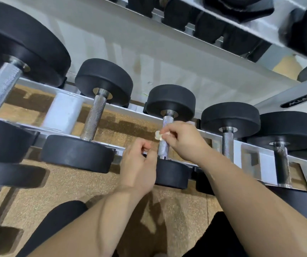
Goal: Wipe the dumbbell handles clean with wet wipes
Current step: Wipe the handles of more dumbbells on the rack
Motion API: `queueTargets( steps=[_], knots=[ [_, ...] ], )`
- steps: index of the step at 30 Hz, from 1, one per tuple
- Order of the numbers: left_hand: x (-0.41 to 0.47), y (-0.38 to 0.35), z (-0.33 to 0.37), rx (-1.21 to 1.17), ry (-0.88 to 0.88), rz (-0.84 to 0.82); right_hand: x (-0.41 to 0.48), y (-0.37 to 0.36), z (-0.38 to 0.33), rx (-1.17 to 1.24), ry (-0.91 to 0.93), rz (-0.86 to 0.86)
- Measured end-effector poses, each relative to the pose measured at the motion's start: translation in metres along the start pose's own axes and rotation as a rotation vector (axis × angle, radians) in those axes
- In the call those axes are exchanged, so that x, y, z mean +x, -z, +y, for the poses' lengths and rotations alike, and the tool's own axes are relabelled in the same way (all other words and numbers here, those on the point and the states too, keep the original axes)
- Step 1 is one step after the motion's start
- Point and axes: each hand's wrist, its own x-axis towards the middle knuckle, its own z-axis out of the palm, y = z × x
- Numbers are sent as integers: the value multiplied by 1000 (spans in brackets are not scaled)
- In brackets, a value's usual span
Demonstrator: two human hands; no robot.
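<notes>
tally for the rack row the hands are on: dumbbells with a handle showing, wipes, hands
dumbbells: 5
wet wipe: 1
hands: 2, left hand and right hand
total: 8
A further dumbbell cut off by the right edge is not counted.

Two-tier white painted steel rack [63, 110] fills the view: box-section rails run left to right, with short cross braces between them. Above sits a broad white sheet-metal panel [149, 58], sloped, showing soft vertical glare streaks and a few scuffs. Right upright carries a black label with pale lettering [301, 101], text unreadable. Tan speckled floor [56, 191], looks like cork or rubber tile, with darker brown stepped patches [28, 102] under the rack. Soft-edged shadows on the floor near the bottom centre. No windows or lamps in view.
</notes>
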Motion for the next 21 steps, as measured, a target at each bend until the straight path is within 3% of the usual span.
queueTargets(
  steps=[3,10,12,17,21],
  knots=[
    [0,-1,0,-13,-54,31,-19,2,6,185,-24,-226],
    [-1,0,5,74,14,33,-1,-7,11,409,-198,157],
    [-3,0,8,134,-14,78,-6,-9,11,426,-195,145],
    [-9,-8,21,306,-109,245,-35,-15,13,747,-257,-114],
    [-13,-32,41,306,23,198,-21,-20,8,916,-390,101]
  ],
)
